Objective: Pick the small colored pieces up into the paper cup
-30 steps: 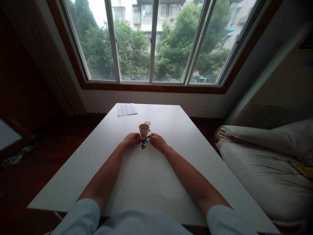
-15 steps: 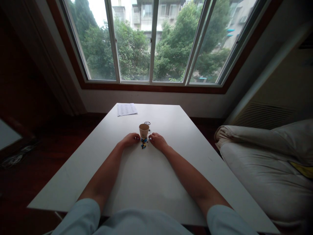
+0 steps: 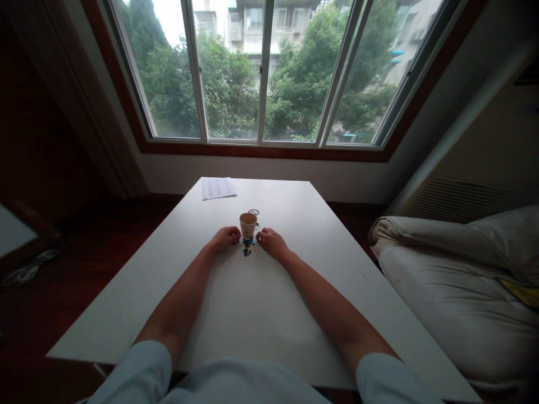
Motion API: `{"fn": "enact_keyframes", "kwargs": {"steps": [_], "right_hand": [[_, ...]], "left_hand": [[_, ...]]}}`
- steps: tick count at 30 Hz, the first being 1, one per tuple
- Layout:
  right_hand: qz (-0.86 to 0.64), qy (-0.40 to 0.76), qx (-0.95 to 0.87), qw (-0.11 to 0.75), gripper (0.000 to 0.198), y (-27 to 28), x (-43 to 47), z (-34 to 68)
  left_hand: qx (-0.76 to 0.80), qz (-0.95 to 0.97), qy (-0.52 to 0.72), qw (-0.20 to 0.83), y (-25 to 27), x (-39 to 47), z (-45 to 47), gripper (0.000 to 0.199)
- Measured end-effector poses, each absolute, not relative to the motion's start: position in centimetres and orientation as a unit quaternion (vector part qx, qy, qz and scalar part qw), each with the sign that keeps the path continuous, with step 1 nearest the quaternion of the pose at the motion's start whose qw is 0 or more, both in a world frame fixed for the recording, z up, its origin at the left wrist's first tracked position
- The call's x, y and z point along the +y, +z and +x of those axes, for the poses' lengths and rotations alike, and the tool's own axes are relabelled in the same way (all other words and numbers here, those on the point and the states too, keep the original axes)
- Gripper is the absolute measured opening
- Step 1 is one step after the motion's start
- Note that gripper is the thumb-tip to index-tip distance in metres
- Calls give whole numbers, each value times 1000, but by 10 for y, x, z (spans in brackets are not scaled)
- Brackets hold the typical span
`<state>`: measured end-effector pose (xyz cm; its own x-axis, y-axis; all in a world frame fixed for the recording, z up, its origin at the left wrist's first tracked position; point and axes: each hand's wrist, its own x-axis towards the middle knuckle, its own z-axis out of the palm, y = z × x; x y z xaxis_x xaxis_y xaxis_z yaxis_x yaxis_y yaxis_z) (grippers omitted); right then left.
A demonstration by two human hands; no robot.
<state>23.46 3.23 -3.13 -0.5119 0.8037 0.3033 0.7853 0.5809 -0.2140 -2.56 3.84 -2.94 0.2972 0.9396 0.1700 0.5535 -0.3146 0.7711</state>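
A paper cup stands upright mid-bench; small blue pieces lie loose at its 6 o'clock, seemingly none gathered yet. Left hand at 9, right hand at 3, fingers curled, whether pinching I cannot tell.

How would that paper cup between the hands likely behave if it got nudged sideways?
The paper cup stands upright on a base narrower than its rim, so it would probably tip rather than slide. It looks thin-walled and light, so likely easy to crush. Toppled, it might roll in a curve towards the small coloured pieces.
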Motion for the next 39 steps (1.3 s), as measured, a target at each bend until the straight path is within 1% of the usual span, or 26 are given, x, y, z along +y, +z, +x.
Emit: {"fn": "enact_keyframes", "kwargs": {"steps": [6, 9, 12, 15, 19, 23, 28, 34, 39], "right_hand": [[-450, 30, -871, 194, 16, -36, 35, 235], [-449, 24, -872, 194, 16, -37, 35, 235], [-451, 20, -872, 190, 16, -35, 34, 234], [-450, 15, -872, 190, 18, -33, 33, 233], [-448, 5, -871, 200, 18, -32, 33, 233], [-453, 7, -866, 213, 18, -31, 31, 232], [-467, 17, -851, 240, 20, -31, 31, 232], [-461, 60, -836, 291, 20, -35, 35, 233], [-448, 88, -826, 330, 18, -40, 39, 236]], "left_hand": [[447, 682, 418, 401, -24, 35, -23, 37], [429, 653, 461, 421, -24, 36, -20, 37], [434, 628, 494, 417, -29, 39, -12, 37], [469, 619, 500, 383, -34, 41, -1, 36], [509, 610, 529, 298, -38, 41, 9, 28], [558, 607, 520, 223, -33, 34, 13, 22], [557, 623, 512, 199, -24, 23, 18, 18], [530, 652, 530, 114, -16, 17, 25, 16], [509, 678, 524, 82, -16, 14, 30, 17]]}}
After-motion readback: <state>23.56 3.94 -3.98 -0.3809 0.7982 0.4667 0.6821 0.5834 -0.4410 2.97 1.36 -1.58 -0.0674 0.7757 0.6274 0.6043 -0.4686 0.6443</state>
